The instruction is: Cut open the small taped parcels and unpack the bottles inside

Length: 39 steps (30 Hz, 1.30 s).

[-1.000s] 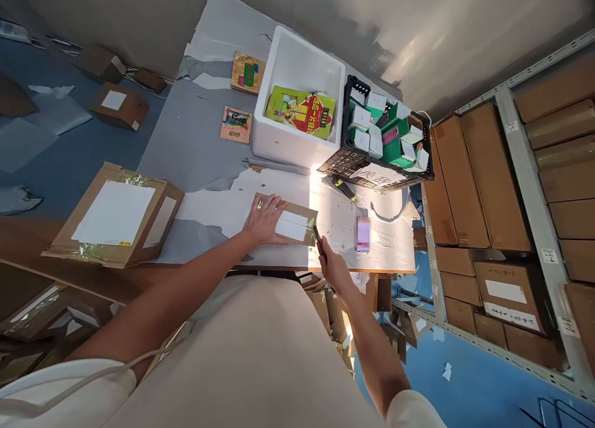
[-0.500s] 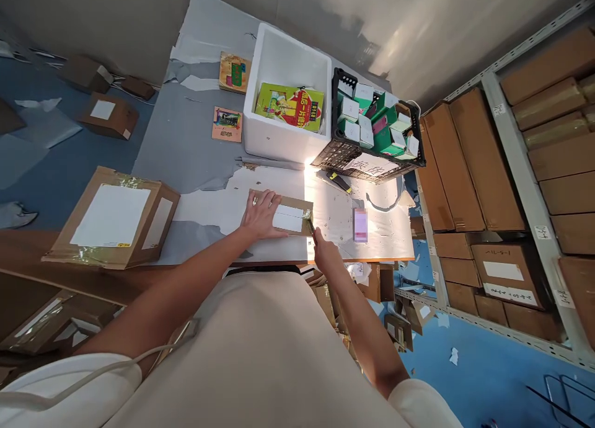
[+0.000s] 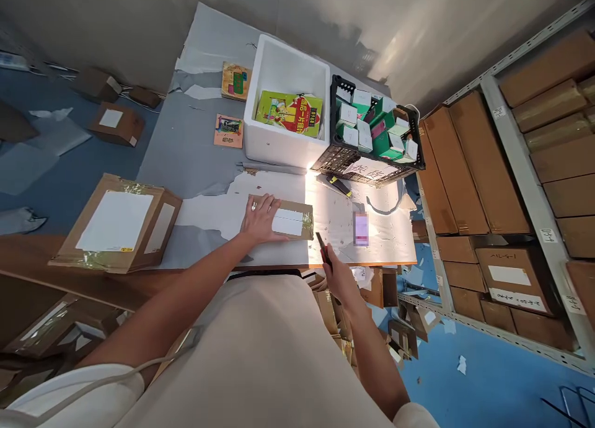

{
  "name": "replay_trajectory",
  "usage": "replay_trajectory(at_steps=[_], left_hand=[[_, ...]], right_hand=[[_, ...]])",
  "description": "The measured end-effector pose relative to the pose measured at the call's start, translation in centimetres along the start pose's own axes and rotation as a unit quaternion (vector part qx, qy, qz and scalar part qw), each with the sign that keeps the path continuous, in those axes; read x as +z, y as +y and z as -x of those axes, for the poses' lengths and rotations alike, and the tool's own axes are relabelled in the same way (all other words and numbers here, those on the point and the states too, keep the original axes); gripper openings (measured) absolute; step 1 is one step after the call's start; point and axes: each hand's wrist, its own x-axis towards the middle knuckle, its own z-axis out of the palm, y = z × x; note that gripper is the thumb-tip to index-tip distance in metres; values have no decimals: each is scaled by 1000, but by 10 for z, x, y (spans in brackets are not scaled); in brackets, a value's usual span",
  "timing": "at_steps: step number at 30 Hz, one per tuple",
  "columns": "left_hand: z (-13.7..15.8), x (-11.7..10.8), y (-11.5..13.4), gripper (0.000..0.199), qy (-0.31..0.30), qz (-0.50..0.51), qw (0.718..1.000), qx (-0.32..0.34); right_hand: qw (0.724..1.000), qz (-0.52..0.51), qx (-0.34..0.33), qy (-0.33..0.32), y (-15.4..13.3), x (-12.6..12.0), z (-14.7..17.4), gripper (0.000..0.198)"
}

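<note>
The table (image 3: 181, 149) is being covered by torn grey and white sheeting (image 3: 209, 211), and a white tub (image 3: 283, 149) is being supported on it. On the near side of the tub, a small carton (image 3: 290, 222) is being pressed down by the spread left hand (image 3: 261, 220); a knife (image 3: 321, 243) is being gripped in the curled right hand (image 3: 338, 273), its tip just beside the carton. Right of the tub, green-and-white packets (image 3: 365, 133) are being held in a black crate (image 3: 334, 160). Farther right of the tub, brown boxes (image 3: 474, 167) are being carried by a shelf (image 3: 523, 173) above blue floor (image 3: 437, 366).
</note>
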Motion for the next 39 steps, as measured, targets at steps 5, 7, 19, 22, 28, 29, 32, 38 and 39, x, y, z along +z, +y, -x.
replay_trajectory(at_steps=[5, 7, 19, 22, 28, 29, 32, 38, 39], left_hand=[[7, 5, -5, 95, 52, 5, 998, 47], [16, 8, -3, 81, 58, 0, 996, 70], [74, 25, 35, 54, -41, -38, 998, -11], [71, 23, 35, 57, -60, -35, 997, -16], [75, 22, 34, 69, -91, -62, 994, -9], [76, 23, 34, 71, -93, -66, 993, -10], [78, 25, 34, 74, -97, -71, 993, -17], [73, 27, 38, 79, -98, -71, 992, -30], [73, 27, 39, 79, -99, -71, 992, -32]], right_hand=[[996, -29, 56, 62, 36, 13, -28, 65], [996, -9, 61, 64, 44, 25, -57, 69], [988, 100, -58, 101, 65, 49, -140, 54], [966, 61, -179, 175, 34, 23, -143, 57], [880, 184, -433, 65, -56, -17, -158, 54], [875, 201, -438, 42, -63, -21, -162, 48], [882, 222, -416, -24, -75, -39, -175, 39], [883, 186, -426, -60, -85, -74, -197, 36], [883, 178, -430, -61, -86, -77, -199, 36]])
